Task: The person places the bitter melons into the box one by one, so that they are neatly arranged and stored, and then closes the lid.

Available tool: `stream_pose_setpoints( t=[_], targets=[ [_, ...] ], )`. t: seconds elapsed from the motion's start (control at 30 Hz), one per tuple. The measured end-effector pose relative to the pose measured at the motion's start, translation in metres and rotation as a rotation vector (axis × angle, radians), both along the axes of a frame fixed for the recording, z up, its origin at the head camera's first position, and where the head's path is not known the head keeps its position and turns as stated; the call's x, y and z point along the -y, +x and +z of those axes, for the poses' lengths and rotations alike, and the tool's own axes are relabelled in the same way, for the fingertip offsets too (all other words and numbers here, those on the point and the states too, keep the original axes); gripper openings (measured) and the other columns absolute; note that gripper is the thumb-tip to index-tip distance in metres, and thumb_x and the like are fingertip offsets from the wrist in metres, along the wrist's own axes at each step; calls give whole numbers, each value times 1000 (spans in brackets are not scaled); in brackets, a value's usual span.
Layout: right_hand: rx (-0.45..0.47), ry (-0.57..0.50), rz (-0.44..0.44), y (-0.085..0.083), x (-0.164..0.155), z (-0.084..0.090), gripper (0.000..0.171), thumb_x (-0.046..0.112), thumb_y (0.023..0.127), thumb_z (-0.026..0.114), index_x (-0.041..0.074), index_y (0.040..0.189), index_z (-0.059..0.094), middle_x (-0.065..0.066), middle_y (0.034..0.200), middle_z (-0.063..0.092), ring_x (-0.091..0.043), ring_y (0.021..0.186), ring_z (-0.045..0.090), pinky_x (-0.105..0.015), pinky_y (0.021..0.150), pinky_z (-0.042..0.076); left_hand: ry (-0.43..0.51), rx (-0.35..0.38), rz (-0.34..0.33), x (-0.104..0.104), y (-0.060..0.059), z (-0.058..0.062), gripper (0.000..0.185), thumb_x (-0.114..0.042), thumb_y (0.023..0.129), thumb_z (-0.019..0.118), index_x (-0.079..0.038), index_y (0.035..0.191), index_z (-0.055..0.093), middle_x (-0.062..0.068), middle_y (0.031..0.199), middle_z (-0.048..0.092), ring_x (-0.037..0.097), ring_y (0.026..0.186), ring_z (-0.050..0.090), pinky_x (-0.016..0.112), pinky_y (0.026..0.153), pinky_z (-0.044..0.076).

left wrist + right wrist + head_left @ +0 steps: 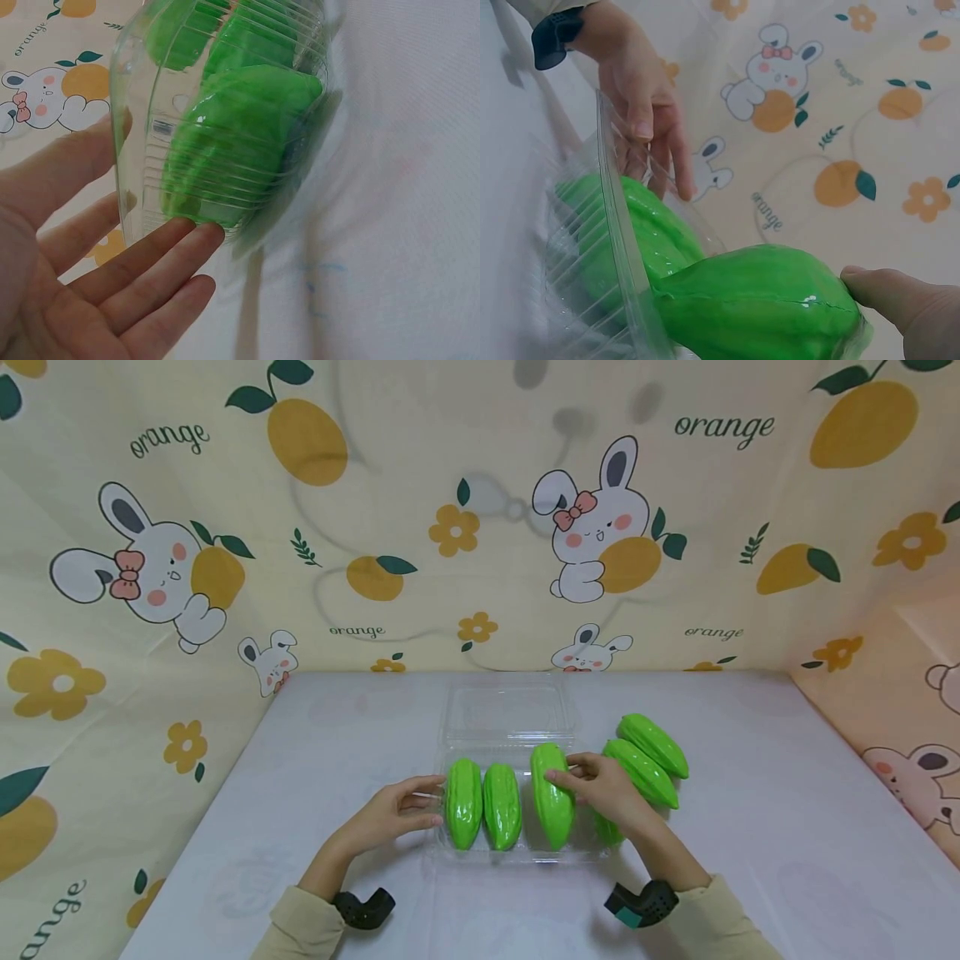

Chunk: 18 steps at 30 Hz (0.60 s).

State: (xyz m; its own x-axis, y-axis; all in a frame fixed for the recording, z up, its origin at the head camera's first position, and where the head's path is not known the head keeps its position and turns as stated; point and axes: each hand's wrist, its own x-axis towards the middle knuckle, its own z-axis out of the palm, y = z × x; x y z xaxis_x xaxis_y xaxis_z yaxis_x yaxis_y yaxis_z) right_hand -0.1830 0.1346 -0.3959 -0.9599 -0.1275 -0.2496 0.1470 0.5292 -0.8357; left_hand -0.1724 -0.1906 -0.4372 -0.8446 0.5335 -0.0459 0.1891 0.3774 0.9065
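A clear plastic clamshell tray (525,857) lies open at the table's middle, its lid (504,710) folded back. Three glossy green ridged gourds lie in it: the left gourd (463,802), the middle gourd (502,807) and the right gourd (552,810). My right hand (577,777) grips the right gourd (757,300), fingers across its top and thumb (900,300) against its end. My left hand (420,802) rests with straight fingers (187,232) against the tray's left wall (225,112).
Two more green gourds (643,772) (654,744) lie on the white tablecloth (787,827) right of the tray, and part of another (606,832) shows under my right wrist. Cartoon rabbit-and-orange cloth walls (375,527) close in the back and both sides.
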Motion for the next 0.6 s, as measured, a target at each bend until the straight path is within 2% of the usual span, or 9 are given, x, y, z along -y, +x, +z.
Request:
stream_pose_setpoints(
  t=[0.27, 0.6],
  targets=[
    [-5, -5, 2, 0, 1, -1, 69, 44, 83, 65, -2, 130, 46, -18, 111, 62, -15, 80, 61, -34, 76, 56, 7, 6, -4, 0, 0, 0, 62, -26, 86, 65, -5, 138, 40, 21, 133, 51, 37, 120, 54, 33, 97, 52],
    [-8, -6, -2, -2, 4, -4, 68, 45, 82, 66, -2, 128, 49, -17, 107, 64, -15, 82, 61, -31, 72, 54, 13, 8, -10, 0, 0, 1, 62, -25, 86, 65, -5, 138, 39, 22, 133, 51, 37, 120, 54, 32, 97, 52]
  ],
)
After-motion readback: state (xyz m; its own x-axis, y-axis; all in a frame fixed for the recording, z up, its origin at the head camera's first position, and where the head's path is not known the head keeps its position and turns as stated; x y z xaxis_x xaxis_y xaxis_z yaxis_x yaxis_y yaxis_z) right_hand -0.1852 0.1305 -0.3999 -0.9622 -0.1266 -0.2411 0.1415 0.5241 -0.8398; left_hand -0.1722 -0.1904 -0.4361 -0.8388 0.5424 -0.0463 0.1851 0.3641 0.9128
